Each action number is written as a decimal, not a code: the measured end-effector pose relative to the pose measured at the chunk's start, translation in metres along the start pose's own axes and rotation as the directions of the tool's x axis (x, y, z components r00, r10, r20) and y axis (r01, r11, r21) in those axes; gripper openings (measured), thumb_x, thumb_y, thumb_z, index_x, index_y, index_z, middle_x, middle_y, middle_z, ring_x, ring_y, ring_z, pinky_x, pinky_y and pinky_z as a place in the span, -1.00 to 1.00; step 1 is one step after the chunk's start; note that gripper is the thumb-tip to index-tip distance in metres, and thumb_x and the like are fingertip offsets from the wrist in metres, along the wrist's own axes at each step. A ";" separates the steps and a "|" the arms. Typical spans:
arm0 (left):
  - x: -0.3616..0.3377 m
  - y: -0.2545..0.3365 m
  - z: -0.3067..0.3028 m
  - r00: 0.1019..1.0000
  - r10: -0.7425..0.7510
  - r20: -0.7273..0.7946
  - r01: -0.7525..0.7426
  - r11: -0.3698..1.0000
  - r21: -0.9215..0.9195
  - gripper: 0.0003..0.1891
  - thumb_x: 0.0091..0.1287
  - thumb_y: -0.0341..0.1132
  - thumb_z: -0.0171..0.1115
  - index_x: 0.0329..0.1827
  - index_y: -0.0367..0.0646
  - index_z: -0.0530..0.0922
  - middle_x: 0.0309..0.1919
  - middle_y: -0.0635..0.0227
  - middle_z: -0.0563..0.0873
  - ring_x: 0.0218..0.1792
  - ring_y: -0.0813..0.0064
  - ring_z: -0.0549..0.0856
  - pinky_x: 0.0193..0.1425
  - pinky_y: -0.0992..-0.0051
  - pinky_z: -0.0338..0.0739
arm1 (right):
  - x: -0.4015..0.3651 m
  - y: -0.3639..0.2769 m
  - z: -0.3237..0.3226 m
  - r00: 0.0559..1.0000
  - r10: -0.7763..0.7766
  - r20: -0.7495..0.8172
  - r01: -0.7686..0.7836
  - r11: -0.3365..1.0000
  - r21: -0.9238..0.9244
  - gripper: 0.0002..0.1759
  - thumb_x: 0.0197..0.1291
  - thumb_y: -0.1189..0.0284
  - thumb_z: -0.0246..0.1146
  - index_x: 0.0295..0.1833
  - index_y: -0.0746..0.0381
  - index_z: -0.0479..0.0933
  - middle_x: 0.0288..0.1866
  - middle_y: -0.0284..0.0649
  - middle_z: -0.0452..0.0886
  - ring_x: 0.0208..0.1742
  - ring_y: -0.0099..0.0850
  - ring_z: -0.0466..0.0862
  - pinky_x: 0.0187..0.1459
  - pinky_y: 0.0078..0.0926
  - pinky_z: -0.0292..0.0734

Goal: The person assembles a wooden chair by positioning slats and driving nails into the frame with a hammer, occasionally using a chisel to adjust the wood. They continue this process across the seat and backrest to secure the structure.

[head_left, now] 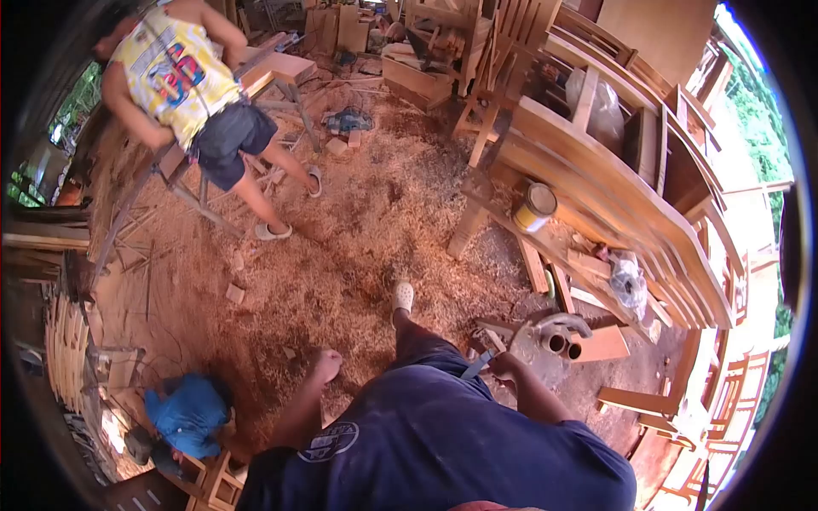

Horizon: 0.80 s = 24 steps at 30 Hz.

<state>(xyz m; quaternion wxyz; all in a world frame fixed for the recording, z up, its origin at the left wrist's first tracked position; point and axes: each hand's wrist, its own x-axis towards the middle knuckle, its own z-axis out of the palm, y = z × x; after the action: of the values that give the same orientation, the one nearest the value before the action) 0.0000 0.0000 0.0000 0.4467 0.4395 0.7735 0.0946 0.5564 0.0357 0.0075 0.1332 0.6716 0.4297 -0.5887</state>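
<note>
My left hand (pixel 324 366) hangs beside my body over the shavings-covered floor, its fingers curled in and nothing showing in them. At my right hip, my right hand (pixel 509 368) is closed around a flat grey-blue strip-shaped object (pixel 478 365). Its exact kind I cannot make out, and my fingers cover part of it. Just beyond that hand lie wooden pieces and a round machine-like object with two open tubes (pixel 564 345). My foot in a pale clog (pixel 403 296) is on the floor ahead.
Wood shavings (pixel 366 213) cover the floor. A person in a yellow-white top (pixel 179 72) stands at a wooden trestle; another in blue (pixel 189 415) bends low at left. Wooden furniture frames (pixel 596 179) line the right, with a yellow can (pixel 535 209) and a plastic bag (pixel 629 284).
</note>
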 end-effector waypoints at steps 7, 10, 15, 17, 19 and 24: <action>0.108 0.062 -0.079 0.987 -0.090 0.130 0.040 0.937 0.347 -0.58 0.49 0.03 0.17 -0.09 -0.14 0.79 -0.24 0.00 0.84 -0.14 -0.01 0.84 -0.02 0.12 0.67 | 0.112 -0.190 -0.101 0.986 -0.142 0.083 0.164 0.820 -0.548 -0.75 0.32 0.33 0.40 -0.05 0.29 0.77 -0.20 -0.03 0.82 -0.33 -0.23 0.84 -0.29 -0.20 0.75; 0.185 0.009 -0.102 0.991 -0.055 0.119 0.010 0.936 0.351 -0.56 0.52 0.03 0.11 -0.05 -0.15 0.78 -0.25 -0.07 0.83 -0.12 -0.09 0.83 -0.04 0.11 0.67 | 0.150 -0.251 -0.137 0.993 -0.055 0.104 0.101 0.859 -0.502 -0.72 0.31 0.30 0.38 -0.08 0.31 0.76 -0.17 0.05 0.82 -0.26 -0.10 0.85 -0.22 -0.12 0.78; 0.275 0.050 -0.175 0.969 -0.244 -0.032 0.201 0.861 -0.468 -0.63 0.47 -0.10 0.26 0.04 -0.24 0.77 -0.32 0.09 0.83 -0.20 0.26 0.80 -0.09 0.27 0.65 | 0.222 -0.344 -0.194 0.979 -0.205 0.018 0.193 0.882 -0.431 -0.51 -0.02 0.20 0.52 -0.07 0.37 0.72 -0.30 0.14 0.78 -0.28 0.04 0.82 -0.16 -0.05 0.74; 0.320 0.091 -0.188 0.973 -0.216 -0.082 0.176 0.922 -0.345 -0.68 0.43 -0.17 0.32 0.03 -0.24 0.77 -0.33 0.19 0.82 -0.21 0.39 0.76 -0.09 0.31 0.63 | 0.231 -0.389 -0.205 0.935 -0.324 -0.142 0.237 0.872 -0.428 -0.56 0.00 0.23 0.48 -0.10 0.35 0.73 -0.30 0.18 0.77 -0.22 0.07 0.81 -0.10 -0.04 0.72; 0.357 0.135 -0.202 0.991 -0.109 -0.078 0.096 0.983 -0.160 -0.72 0.41 -0.23 0.35 0.00 -0.25 0.79 -0.33 0.24 0.82 -0.21 0.45 0.74 -0.09 0.35 0.62 | 0.238 -0.417 -0.223 0.922 -0.335 -0.194 0.238 0.886 -0.398 -0.55 0.00 0.21 0.48 -0.09 0.34 0.74 -0.26 0.19 0.77 -0.17 0.07 0.81 -0.07 -0.02 0.70; 0.495 0.184 -0.197 0.932 0.324 0.160 -0.328 0.945 -0.003 -0.68 0.36 -0.11 0.32 -0.10 -0.18 0.81 -0.27 0.02 0.83 -0.19 0.18 0.83 0.00 0.23 0.68 | 0.315 -0.390 -0.242 0.849 -0.441 -0.292 0.285 0.846 -0.451 -0.46 0.13 0.20 0.52 0.06 0.41 0.65 -0.31 0.08 0.74 -0.27 0.01 0.79 -0.17 -0.07 0.70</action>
<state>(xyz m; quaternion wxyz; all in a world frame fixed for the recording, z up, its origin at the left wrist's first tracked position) -0.1488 0.5363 -0.0872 0.4797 0.5732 0.6529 0.1229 0.4144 0.5661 -0.0848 0.0613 0.6377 0.6771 -0.3621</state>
